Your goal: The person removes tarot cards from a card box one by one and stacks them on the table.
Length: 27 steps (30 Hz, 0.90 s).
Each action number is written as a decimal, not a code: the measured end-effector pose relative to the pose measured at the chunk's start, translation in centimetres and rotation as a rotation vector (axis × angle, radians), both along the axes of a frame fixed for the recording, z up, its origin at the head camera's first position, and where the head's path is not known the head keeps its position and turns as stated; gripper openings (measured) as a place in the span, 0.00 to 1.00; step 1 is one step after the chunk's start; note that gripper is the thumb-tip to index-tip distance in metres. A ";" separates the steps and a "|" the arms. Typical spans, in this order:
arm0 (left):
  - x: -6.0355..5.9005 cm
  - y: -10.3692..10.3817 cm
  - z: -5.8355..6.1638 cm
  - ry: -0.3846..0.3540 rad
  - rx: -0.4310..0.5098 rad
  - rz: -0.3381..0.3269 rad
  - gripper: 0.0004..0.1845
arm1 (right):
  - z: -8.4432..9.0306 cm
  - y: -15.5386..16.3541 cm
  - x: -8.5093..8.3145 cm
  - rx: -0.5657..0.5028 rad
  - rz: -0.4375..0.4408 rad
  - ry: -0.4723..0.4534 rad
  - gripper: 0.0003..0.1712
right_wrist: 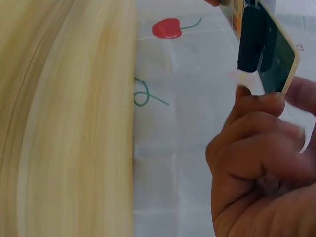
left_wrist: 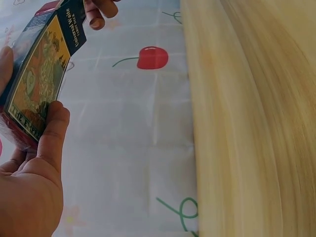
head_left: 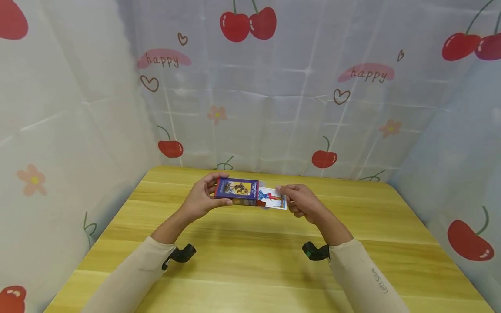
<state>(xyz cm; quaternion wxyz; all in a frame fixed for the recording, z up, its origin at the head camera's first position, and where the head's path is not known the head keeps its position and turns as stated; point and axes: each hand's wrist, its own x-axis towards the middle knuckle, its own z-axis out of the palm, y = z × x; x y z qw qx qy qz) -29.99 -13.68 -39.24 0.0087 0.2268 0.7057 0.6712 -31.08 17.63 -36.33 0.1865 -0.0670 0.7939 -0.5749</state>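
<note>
My left hand (head_left: pixel 200 198) grips the closed end of a purple and red tarot card box (head_left: pixel 237 190), thumb along its near side and fingers behind. The box reads "Universal Waite". From its open right end sticks a white-edged tarot card (head_left: pixel 272 198) with a blue and red figure. My right hand (head_left: pixel 307 202) pinches the outer end of this card between thumb and fingers. In the right wrist view the card's dark back (right_wrist: pixel 279 61) shows, beside a dark box flap (right_wrist: pixel 251 39). The card's other end is hidden inside the box. Both hands are raised over the table.
A wooden table (head_left: pixel 250 269) spreads below the hands. White curtains (head_left: pixel 266 113) printed with cherries and hearts stand behind it and at both sides. Black wrist-worn devices stick out from the left sleeve (head_left: pixel 184 253) and the right sleeve (head_left: pixel 316 251).
</note>
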 end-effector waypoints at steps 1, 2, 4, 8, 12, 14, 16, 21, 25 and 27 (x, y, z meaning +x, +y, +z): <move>0.0 0.1 0.0 0.001 -0.001 -0.004 0.40 | 0.1 0.1 -0.1 0.021 0.020 -0.004 0.28; 0.1 0.1 0.0 0.003 -0.002 -0.011 0.40 | 0.2 0.1 -0.2 0.038 0.039 -0.006 0.29; 0.2 0.2 0.0 0.003 -0.008 -0.018 0.41 | 0.4 0.3 -0.3 0.057 0.076 -0.017 0.30; 0.2 0.2 0.0 -0.002 -0.013 -0.019 0.41 | 0.6 0.4 -0.5 0.037 0.145 -0.035 0.24; 0.1 -0.2 0.0 -0.002 -0.012 0.000 0.41 | 0.7 0.6 -0.6 0.005 0.174 -0.028 0.16; 0.0 -0.3 0.0 -0.001 -0.011 0.009 0.41 | 0.7 0.9 -0.5 -0.012 0.170 -0.028 0.15; 0.0 -0.5 -0.1 -0.002 -0.009 0.015 0.40 | 0.7 1.3 -0.4 -0.017 0.168 -0.029 0.15; 0.0 -0.8 -0.2 -0.006 0.000 0.017 0.40 | 0.5 2.1 -0.1 -0.014 0.169 -0.034 0.17; 0.1 -0.9 -0.2 -0.016 0.013 0.010 0.41 | 0.3 2.5 0.3 -0.033 0.173 -0.050 0.16; 0.1 -1.0 -0.2 -0.017 0.018 0.006 0.41 | 0.3 2.6 0.5 -0.044 0.177 -0.056 0.15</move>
